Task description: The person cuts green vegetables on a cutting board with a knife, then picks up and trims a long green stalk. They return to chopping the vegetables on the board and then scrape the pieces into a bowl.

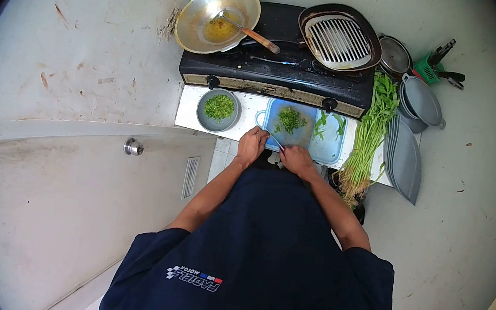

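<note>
Near the front edge of a blue cutting board (pixel 302 144), my right hand (pixel 297 160) is closed round the handle of a knife (pixel 275 141). The blade slants up and left toward my left hand (pixel 253 144), which is closed at the board's left corner, close to the blade's tip. Whatever its fingers hold is too small to make out. Chopped greens (pixel 289 119) lie in a pile on the board, with a few loose leaves (pixel 321 125) to their right. A grey bowl (pixel 237 114) of chopped greens stands left of the board.
Behind the board is a black stove (pixel 270 77) with a wok (pixel 190 24) holding a wooden-handled ladle (pixel 261 39), and a grill pan (pixel 370 43). At the right are a bunch of long greens (pixel 369 139), grey plates (pixel 404 159) and a green basket (pixel 424 68) of utensils.
</note>
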Demonstrator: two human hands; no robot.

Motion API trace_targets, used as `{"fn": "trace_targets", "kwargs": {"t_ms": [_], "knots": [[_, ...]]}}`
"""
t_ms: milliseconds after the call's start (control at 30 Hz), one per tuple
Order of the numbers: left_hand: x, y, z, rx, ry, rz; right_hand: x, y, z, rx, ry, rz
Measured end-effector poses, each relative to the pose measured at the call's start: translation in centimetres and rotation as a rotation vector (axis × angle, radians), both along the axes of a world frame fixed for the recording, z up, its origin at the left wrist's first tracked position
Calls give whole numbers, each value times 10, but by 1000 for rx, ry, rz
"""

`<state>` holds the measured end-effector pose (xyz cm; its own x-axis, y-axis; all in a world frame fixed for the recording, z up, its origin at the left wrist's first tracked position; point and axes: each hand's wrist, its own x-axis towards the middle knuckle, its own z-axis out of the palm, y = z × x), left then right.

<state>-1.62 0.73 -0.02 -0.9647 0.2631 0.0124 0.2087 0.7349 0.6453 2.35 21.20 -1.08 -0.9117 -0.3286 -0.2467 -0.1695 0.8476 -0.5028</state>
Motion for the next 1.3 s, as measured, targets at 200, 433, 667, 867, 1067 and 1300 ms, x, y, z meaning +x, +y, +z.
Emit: {"fn": "trace_targets", "kwargs": {"t_ms": [200, 433, 667, 867, 1067, 1300], "knots": [[3, 0, 6, 4, -20, 13, -2, -3, 0, 33, -3, 23], [5, -1, 1, 28, 12, 0, -5, -7, 4, 71, -4, 30], [8, -1, 4, 5, -5, 15, -1, -1, -6, 43, 58, 48], [7, -2, -10, 25, 41, 7, -2, 12, 6, 61, -48, -36], [-1, 0, -5, 9, 100, -23, -9, 19, -1, 7, 31, -145], [-18, 10, -9, 49, 69, -44, -9, 18, 14, -15, -2, -118]]}}
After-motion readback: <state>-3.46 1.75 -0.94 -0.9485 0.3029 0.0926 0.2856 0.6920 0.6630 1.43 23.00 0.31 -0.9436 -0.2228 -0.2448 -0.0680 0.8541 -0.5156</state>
